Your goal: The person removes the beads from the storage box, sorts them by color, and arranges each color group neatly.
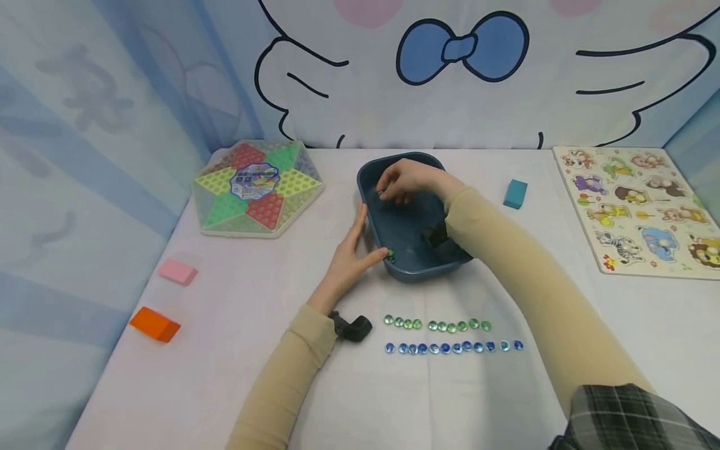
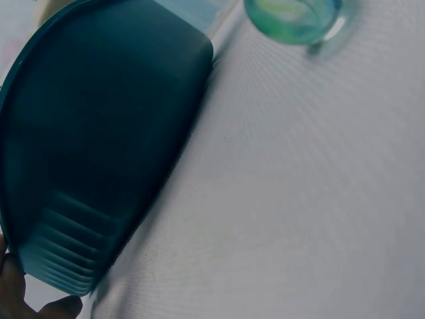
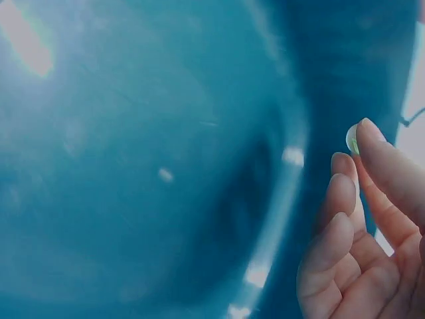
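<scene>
A dark blue basin [image 1: 413, 265] stands mid-table. My right hand [image 1: 394, 187] reaches into its far left part and pinches a small green marble [image 1: 380, 192]. In the right wrist view this pale marble [image 3: 351, 139] sits at the fingertips [image 3: 340, 189] above the basin floor [image 3: 146, 166]. My left hand [image 1: 360, 240] rests with straight fingers along the basin's left outer wall [image 2: 99, 133]. Its thumb lies at the front corner, where another green marble [image 1: 389, 253] shows. In front lie a row of green marbles [image 1: 435, 324] and a row of blue marbles [image 1: 452, 347].
A hexagonal checkers board [image 1: 257, 187] lies at the back left. A pink block [image 1: 177, 272] and an orange block [image 1: 154, 324] sit near the left edge. A teal block [image 1: 515, 193] and an animal puzzle [image 1: 638, 206] lie to the right. One green marble [image 2: 292, 16] lies on the cloth.
</scene>
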Motion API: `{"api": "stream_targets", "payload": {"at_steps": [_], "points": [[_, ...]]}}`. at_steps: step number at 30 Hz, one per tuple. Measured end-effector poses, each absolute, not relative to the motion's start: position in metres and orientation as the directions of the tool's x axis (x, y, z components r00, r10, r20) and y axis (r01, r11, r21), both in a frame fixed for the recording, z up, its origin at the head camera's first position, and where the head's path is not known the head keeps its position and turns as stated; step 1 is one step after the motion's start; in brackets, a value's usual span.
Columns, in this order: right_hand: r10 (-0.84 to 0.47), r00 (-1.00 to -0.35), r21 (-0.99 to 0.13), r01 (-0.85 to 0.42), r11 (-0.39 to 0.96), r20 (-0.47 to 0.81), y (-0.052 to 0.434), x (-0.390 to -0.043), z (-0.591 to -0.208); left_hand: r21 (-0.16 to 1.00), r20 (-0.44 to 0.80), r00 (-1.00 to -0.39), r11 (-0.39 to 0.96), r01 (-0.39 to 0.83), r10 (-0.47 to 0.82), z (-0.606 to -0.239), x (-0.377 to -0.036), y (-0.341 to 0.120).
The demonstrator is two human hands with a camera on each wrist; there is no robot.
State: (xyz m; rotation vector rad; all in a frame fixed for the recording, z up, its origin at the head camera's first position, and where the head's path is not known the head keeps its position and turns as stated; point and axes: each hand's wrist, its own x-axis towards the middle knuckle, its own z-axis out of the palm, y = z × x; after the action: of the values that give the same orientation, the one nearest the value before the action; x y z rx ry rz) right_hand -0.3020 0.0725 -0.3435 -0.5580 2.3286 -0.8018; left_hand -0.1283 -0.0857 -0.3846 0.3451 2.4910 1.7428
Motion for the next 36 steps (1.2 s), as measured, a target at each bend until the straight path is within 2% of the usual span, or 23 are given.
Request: {"api": "stream_targets", "payload": {"at_steps": [12,24,36], "points": [[-0.585,-0.72,-0.731,-0.16,0.663,-0.373,0.105,-0.288,-0.294,0.932,0.062,-0.975,0.337,0.134,0.216,-0.384,-0.128,-0.084],[-0.625,-0.696,-0.777,-0.153,0.611,-0.355,0.153,-0.262,-0.276,0.934,0.051,-0.977,0.338,0.119,0.205,-0.384,-0.126,-0.083],[-0.805,-0.512,-0.868,-0.204,0.452,-0.299,0.213,-0.214,-0.288,0.93,0.061,-0.977,0.344,0.13,0.206,-0.382,-0.127,-0.082]]}}
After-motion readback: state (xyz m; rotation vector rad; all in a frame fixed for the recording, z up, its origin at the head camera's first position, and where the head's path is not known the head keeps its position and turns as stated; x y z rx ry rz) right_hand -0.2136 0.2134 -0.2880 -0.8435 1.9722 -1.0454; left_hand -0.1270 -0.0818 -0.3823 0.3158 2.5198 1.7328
